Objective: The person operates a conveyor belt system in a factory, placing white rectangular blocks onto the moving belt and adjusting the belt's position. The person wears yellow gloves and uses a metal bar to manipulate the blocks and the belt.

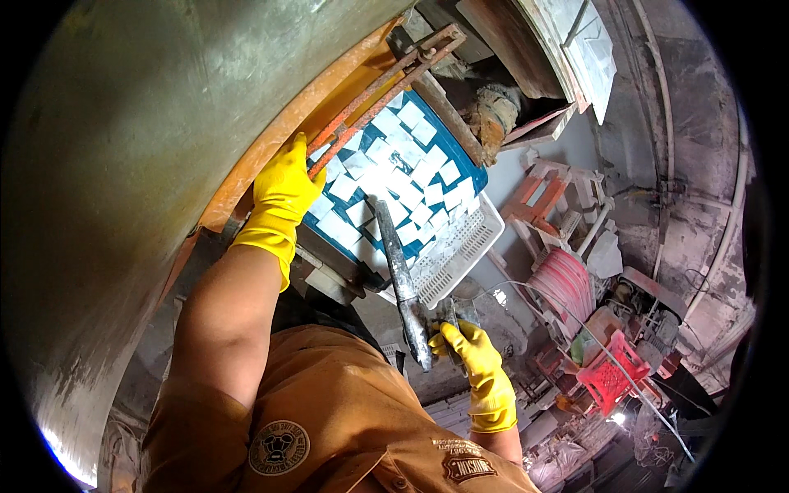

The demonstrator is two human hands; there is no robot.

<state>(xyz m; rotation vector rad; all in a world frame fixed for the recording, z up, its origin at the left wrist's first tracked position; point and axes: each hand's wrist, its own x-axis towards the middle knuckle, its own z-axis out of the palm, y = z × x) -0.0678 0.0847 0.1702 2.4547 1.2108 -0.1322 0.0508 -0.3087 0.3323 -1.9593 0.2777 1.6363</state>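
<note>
Dim, cluttered workshop space surrounds the person, with a grimy grey wall [699,90] carrying pipes from 1 to 3 o'clock. The left hand [286,185], in a yellow rubber glove, is closed around the lower end of a rust-red metal double bar [362,115], which runs from it toward 1 o'clock. The right hand [478,357], gloved alike, sits toward 5 o'clock with its fingers curled on a dark grey metal piece [448,316], its exact form hard to tell. Just beside that, on its 10 o'clock side, a scuffed grey tubular bar [397,275] slants toward 11 o'clock; whether the right hand touches it is unclear. Between the hands, toward 12 o'clock, lies a blue-green panel [450,148] covered with white squarish pieces [380,152], overlapping a white perforated plastic basket [485,238]. Beyond the left hand, a huge grey-green metal drum [156,123] with an orange rim [271,140] fills 8 to 12 o'clock. Farther out, a red plastic crate [612,374] stands toward 4 o'clock.
</note>
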